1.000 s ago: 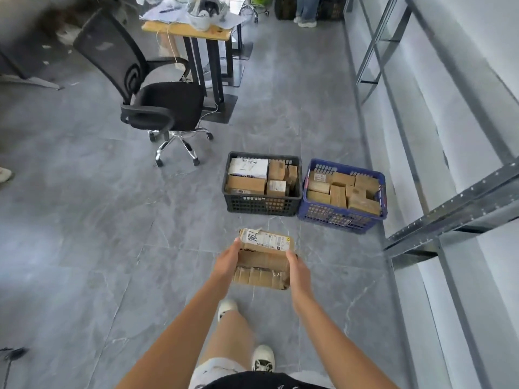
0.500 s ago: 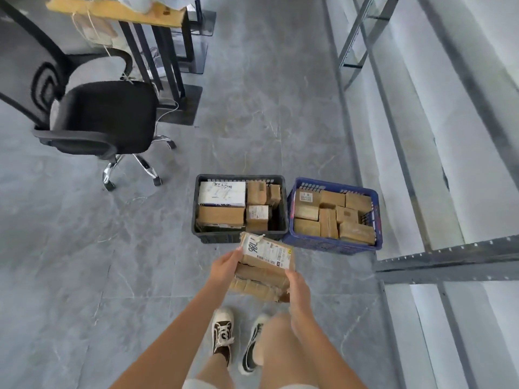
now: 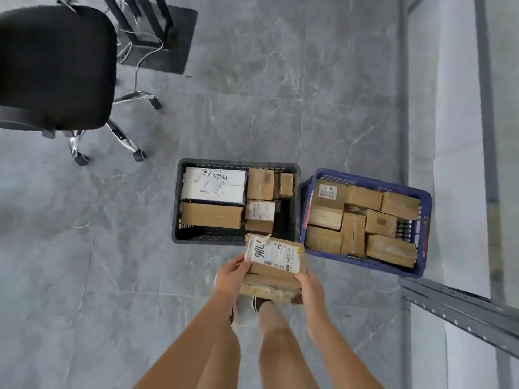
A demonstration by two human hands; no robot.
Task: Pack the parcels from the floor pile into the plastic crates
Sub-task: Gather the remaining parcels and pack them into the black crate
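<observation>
Left hand (image 3: 230,273) and right hand (image 3: 311,287) grip ends of labelled brown cardboard parcel (image 3: 273,265), held just before near rim of black plastic crate (image 3: 234,239); blue plastic crate (image 3: 365,261) touching black crate's right.

I'm looking at polished grey stone-look floor tiles (image 3: 252,113), smooth with a soft sheen. The black crate (image 3: 179,220) and blue crate (image 3: 421,265) are moulded plastic lattice, matt. The parcel (image 3: 273,276) is creased brown cardboard with glossy tape and a white paper label. The chair (image 3: 53,66) has matt black cloth and shiny chromed legs.
</observation>
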